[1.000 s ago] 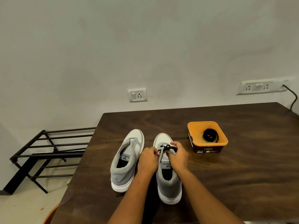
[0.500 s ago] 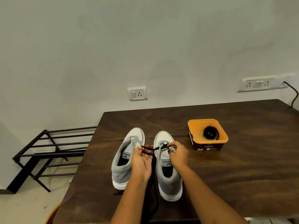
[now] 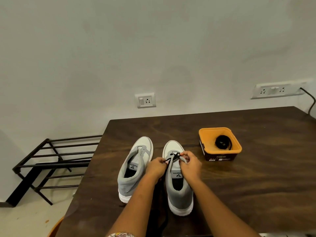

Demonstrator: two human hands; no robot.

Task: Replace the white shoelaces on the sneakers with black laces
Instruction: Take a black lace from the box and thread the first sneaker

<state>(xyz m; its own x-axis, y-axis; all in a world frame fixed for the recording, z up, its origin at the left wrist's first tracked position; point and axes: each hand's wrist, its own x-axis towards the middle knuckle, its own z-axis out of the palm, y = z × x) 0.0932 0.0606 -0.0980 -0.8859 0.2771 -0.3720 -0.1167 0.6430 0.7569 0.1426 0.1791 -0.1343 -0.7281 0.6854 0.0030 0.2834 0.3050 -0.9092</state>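
Footwear: left sneaker (image 3: 135,165) and right sneaker (image 3: 179,191), two on one table (image 3: 256,185). Left hand (image 3: 156,167) and right hand (image 3: 190,164) each pinch one black lace (image 3: 174,156) on the right sneaker; one coiled lace (image 3: 223,142) sits in one orange tub (image 3: 207,134), far right.

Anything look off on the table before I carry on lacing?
Nothing spilled or damaged. The left sneaker has no lace at all, which fits mid-job. The black lace, pinched by the left hand and right hand, trails slack between the sneakers toward the near edge of the table, where it might snag.
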